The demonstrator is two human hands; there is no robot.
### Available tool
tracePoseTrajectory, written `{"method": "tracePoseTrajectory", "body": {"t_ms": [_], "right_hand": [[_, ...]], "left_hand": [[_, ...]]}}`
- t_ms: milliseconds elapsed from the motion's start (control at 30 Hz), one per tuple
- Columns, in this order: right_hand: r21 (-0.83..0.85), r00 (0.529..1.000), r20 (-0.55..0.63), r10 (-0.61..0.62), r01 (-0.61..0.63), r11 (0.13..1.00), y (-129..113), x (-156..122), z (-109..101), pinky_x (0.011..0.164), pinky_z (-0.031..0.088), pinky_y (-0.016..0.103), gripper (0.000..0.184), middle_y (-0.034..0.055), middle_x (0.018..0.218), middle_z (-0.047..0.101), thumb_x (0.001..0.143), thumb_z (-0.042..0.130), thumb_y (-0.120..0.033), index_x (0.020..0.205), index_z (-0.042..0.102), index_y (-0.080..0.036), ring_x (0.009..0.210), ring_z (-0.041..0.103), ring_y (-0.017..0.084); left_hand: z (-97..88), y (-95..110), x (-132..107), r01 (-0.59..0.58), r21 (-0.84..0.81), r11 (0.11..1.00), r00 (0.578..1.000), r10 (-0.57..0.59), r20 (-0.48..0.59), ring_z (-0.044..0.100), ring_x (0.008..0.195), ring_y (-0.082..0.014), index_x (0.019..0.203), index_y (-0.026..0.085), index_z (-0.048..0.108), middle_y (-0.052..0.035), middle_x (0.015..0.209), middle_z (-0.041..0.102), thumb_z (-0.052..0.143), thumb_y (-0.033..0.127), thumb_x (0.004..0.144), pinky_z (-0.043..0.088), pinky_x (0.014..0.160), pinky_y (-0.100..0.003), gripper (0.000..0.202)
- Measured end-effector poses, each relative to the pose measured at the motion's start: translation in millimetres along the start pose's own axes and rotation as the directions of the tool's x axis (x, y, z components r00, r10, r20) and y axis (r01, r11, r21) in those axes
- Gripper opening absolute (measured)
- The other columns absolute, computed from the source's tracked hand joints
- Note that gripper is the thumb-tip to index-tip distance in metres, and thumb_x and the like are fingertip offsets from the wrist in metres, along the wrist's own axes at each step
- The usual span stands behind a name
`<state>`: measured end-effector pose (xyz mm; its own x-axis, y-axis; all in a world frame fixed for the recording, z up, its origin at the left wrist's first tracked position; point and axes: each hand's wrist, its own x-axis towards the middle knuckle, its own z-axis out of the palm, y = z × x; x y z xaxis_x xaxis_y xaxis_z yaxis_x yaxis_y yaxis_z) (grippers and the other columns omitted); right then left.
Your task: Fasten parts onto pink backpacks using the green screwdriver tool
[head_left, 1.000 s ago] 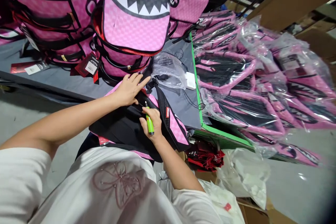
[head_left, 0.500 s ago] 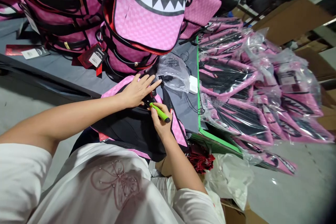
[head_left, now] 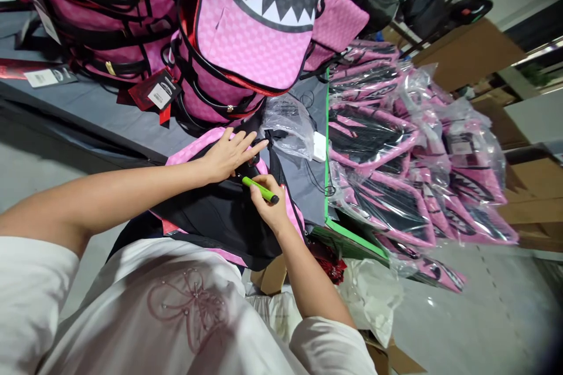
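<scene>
A pink and black backpack (head_left: 220,211) lies flat at the table's near edge, black back side up. My left hand (head_left: 229,155) rests on its top with fingers spread flat. Just below it, my right hand (head_left: 268,208) is closed round a small green tool (head_left: 260,188), whose tip points left at the black fabric close to my left fingers. A crumpled clear plastic bag (head_left: 288,123) lies beside my left fingertips.
Pink shark-mouth backpacks (head_left: 259,17) with red hang tags (head_left: 159,94) are stacked on the grey table (head_left: 101,120) behind. Several bagged backpacks (head_left: 396,152) are piled at right past a green edge. A white charger (head_left: 320,146), cardboard boxes and white bags (head_left: 373,299) sit nearby.
The green tool has tilted from nearly upright to lying sideways, its tip moved toward my left hand. My left hand stays on the backpack. The view has shifted a little.
</scene>
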<state>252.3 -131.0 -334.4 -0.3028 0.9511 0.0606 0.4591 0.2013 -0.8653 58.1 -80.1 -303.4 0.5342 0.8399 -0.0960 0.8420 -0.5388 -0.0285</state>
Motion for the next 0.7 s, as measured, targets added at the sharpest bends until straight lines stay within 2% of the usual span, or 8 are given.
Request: {"method": "tracePoseTrajectory", "body": {"t_ms": [133, 267, 367, 433, 533, 700], "right_hand": [[-0.020, 0.990, 0.130, -0.051, 0.054, 0.998, -1.8, 4.7, -10.2, 0.074, 0.055, 0.030, 0.021, 0.0033, 0.087, 0.076, 0.088, 0.062, -0.035, 0.099, 0.070, -0.020, 0.074, 0.071, 0.018], [0.049, 0.948, 0.307, -0.087, 0.075, 0.996, -1.8, 15.0, -28.2, 0.092, 0.056, 0.036, 0.026, 0.0060, 0.109, 0.077, 0.088, 0.064, -0.030, 0.110, 0.073, -0.020, 0.099, 0.073, 0.021], [0.009, 0.909, 0.403, -0.111, 0.117, 0.993, -2.7, 25.0, -37.3, 0.093, 0.057, 0.036, 0.026, 0.0058, 0.110, 0.077, 0.087, 0.065, -0.025, 0.111, 0.075, -0.021, 0.100, 0.073, 0.021], [-0.090, 0.895, 0.430, -0.116, 0.170, 0.981, -4.5, 30.6, -38.9, 0.088, 0.058, 0.035, 0.027, 0.0051, 0.108, 0.078, 0.085, 0.065, -0.019, 0.109, 0.076, -0.022, 0.096, 0.074, 0.021], [-0.225, 0.890, 0.438, -0.126, 0.244, 0.943, -6.5, 34.7, -36.1, 0.085, 0.058, 0.036, 0.031, 0.0050, 0.108, 0.078, 0.082, 0.065, -0.015, 0.109, 0.077, -0.025, 0.093, 0.075, 0.023], [-0.184, 0.887, 0.416, -0.201, 0.298, 0.937, -5.0, 33.5, -27.2, 0.088, 0.057, 0.036, 0.029, 0.0074, 0.110, 0.078, 0.085, 0.062, -0.016, 0.111, 0.075, -0.021, 0.097, 0.075, 0.023]], "left_hand": [[0.3, -0.7, -4.6, 0.004, -0.033, 0.999, 0.999, -0.005, -0.043, 0.032, 0.146, -0.0364, 0.162, 0.018, 0.010, -0.0194, 0.164, 0.027, 0.073, 0.030, 0.081, 0.022, 0.119, -0.055, 0.102], [-2.0, 1.9, -5.2, 0.064, -0.058, 0.996, 0.996, -0.067, -0.058, 0.018, 0.151, -0.0411, 0.161, 0.021, 0.015, -0.0196, 0.166, 0.020, 0.076, 0.031, 0.080, 0.018, 0.118, -0.062, 0.102], [-3.2, 6.4, -2.4, 0.131, -0.052, 0.990, 0.991, -0.133, -0.029, 0.025, 0.147, -0.0424, 0.159, 0.019, 0.023, -0.0192, 0.166, 0.020, 0.075, 0.032, 0.080, 0.023, 0.115, -0.059, 0.095], [-2.9, 9.0, 0.2, 0.165, -0.043, 0.985, 0.986, -0.166, -0.015, 0.033, 0.142, -0.0408, 0.157, 0.018, 0.030, -0.0187, 0.164, 0.025, 0.075, 0.031, 0.081, 0.024, 0.115, -0.057, 0.089], [-1.3, 10.2, 2.8, 0.186, -0.036, 0.982, 0.982, -0.187, -0.014, 0.037, 0.138, -0.0395, 0.154, 0.017, 0.034, -0.0184, 0.161, 0.031, 0.074, 0.028, 0.080, 0.022, 0.116, -0.056, 0.085], [-2.5, 8.4, 2.6, 0.163, -0.054, 0.985, 0.986, -0.164, -0.018, 0.039, 0.135, -0.0383, 0.151, 0.016, 0.037, -0.0179, 0.157, 0.036, 0.071, 0.026, 0.082, 0.023, 0.115, -0.055, 0.078]]}}
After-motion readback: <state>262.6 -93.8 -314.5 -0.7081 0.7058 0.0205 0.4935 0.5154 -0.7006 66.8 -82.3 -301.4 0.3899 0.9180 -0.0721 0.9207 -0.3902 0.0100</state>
